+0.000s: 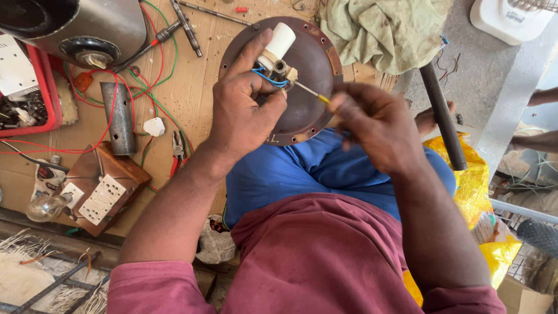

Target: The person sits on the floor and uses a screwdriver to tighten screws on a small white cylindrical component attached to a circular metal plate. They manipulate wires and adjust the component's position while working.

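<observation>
On my lap, above blue trousers [302, 168]: my left hand [244, 110] braces a round brown metal plate [314, 64], thumb and fingers pinched round the white capacitor [280, 39] and its blue wires [268, 78]. My right hand [375, 125] is pressed shut on a thin screwdriver [308, 91], its tip at the terminal block beside the capacitor. I judge the plate stiff and fairly heavy, best held by its rim; the capacitor light, its wires soft and easily torn, so grip the body. The plate looks rusty and worn, perhaps a fan cover. Cardboard [192, 87], pliers [177, 148] and a switchboard [102, 197] lie to the left.
</observation>
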